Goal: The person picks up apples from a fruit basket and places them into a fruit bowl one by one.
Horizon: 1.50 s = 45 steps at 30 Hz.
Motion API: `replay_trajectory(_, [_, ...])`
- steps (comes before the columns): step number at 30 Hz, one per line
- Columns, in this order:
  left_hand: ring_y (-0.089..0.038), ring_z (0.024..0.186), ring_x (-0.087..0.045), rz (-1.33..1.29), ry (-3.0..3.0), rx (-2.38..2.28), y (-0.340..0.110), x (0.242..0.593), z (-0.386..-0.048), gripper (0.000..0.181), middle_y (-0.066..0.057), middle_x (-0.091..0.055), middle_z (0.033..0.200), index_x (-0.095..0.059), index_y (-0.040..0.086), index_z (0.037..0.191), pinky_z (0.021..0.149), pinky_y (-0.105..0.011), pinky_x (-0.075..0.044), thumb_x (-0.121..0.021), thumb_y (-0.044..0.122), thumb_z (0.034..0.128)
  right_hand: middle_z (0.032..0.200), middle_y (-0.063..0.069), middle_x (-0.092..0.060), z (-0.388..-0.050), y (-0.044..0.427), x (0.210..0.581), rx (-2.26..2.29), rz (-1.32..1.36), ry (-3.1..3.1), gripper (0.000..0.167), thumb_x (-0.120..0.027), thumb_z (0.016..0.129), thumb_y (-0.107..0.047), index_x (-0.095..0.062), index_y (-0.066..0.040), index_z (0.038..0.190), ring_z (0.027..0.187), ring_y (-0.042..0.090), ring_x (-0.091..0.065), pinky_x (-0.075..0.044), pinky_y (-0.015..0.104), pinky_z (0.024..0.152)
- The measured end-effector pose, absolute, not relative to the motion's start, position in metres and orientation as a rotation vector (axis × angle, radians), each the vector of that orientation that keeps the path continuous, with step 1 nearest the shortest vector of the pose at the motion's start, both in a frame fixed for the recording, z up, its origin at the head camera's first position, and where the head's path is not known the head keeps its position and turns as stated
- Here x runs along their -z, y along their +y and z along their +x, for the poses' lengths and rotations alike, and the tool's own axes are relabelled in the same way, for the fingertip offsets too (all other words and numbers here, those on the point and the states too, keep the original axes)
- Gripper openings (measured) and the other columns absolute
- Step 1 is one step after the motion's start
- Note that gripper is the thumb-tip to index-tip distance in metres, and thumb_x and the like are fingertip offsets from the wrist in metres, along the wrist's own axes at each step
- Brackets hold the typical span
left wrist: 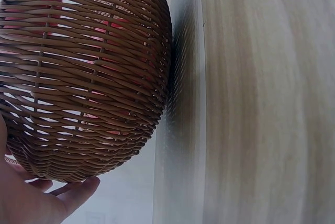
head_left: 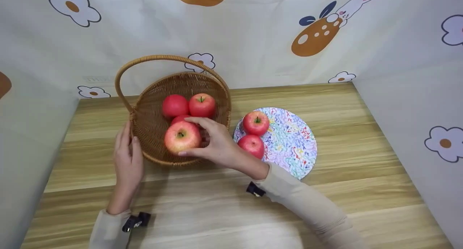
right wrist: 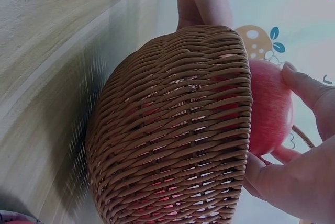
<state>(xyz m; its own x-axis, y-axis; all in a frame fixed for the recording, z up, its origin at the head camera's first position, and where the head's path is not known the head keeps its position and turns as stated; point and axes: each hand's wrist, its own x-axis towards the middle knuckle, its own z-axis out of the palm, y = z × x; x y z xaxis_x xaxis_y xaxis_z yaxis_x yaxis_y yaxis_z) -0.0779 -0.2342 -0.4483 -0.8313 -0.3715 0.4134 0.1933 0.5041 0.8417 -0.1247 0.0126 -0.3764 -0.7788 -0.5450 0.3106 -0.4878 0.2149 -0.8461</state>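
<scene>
In my right hand (head_left: pixel 217 142) is a red and yellow apple (head_left: pixel 182 137), gripped between thumb and fingers at the near side of the wicker basket (head_left: pixel 148 140). The right wrist view shows this apple (right wrist: pixel 269 106) partly behind the basket rim. Inside the basket lie more red apples (head_left: pixel 202 105); one is mostly covered by the held apple. My left hand (head_left: pixel 129 162) rests against the basket's left outer wall with fingers fairly straight. In the left wrist view its fingertips (left wrist: pixel 81 192) touch the weave.
Right of the basket, a round patterned plate (head_left: pixel 289 147) bears two red apples (head_left: pixel 256 123). The basket's tall arched handle (head_left: pixel 162 57) rises near the printed cloth backdrop (head_left: pixel 253 46). Everything stands on a wood-grain table (head_left: pixel 354 140).
</scene>
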Motion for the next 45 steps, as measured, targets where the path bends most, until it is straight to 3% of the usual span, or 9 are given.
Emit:
replay_trajectory(10, [-0.045, 0.148, -0.040, 0.148, -2.191, 1.322, -0.234, 0.448, -0.077, 0.051, -0.030, -0.043, 0.159, -0.043, -0.005, 0.158, 0.126, -0.055, -0.029, -0.046, 0.005, 0.1076, 0.140, 0.013, -0.066, -0.117, 0.018, 0.377, 1.653, -1.013, 2.381, 0.070, -0.094, 0.080, -0.016, -0.062, 0.000, 0.141, 0.123, 0.022, -0.062, -0.060, 0.036, 0.096])
replay_trajectory(16, [-0.044, 0.147, -0.041, 0.142, -2.184, 1.306, -0.234, 0.449, -0.077, 0.050, -0.030, -0.044, 0.158, -0.044, -0.006, 0.156, 0.126, -0.049, -0.030, -0.046, 0.005, 0.1072, 0.142, 0.014, -0.064, -0.113, 0.022, 0.374, 1.707, -0.984, 2.336, 0.071, -0.094, 0.080, -0.013, -0.061, 0.001, 0.141, 0.127, 0.022, -0.061, -0.061, 0.031, 0.092])
replay_trajectory(23, [-0.046, 0.147, -0.041, 0.138, -2.182, 1.300, -0.234, 0.449, -0.077, 0.051, -0.031, -0.044, 0.157, -0.044, -0.006, 0.156, 0.126, -0.053, -0.029, -0.046, 0.006, 0.1069, 0.144, 0.016, -0.063, -0.111, 0.027, 0.373, 1.776, -0.994, 2.280, 0.072, -0.093, 0.080, -0.009, -0.059, 0.004, 0.142, 0.129, 0.025, -0.062, -0.060, 0.026, 0.092])
replay_trajectory(30, [-0.044, 0.146, -0.042, 0.094, -2.172, 1.277, -0.235, 0.450, -0.080, 0.049, -0.032, -0.046, 0.156, -0.045, -0.009, 0.154, 0.124, -0.038, -0.030, -0.045, 0.003, 0.1066, 0.145, 0.013, -0.062, -0.107, 0.033, 0.370, 1.786, -0.974, 2.272, 0.073, -0.093, 0.080, -0.010, -0.058, 0.003, 0.143, 0.129, 0.023, -0.061, -0.062, 0.028, 0.090])
replay_trajectory(45, [-0.044, 0.146, -0.042, 0.123, -2.176, 1.291, -0.235, 0.451, -0.079, 0.049, -0.032, -0.046, 0.155, -0.045, -0.010, 0.154, 0.125, -0.039, -0.030, -0.046, 0.003, 0.1068, 0.145, 0.013, -0.061, -0.099, 0.044, 0.369, 1.822, -0.957, 2.247, 0.074, -0.093, 0.080, -0.009, -0.058, 0.002, 0.144, 0.129, 0.023, -0.060, -0.061, 0.033, 0.094])
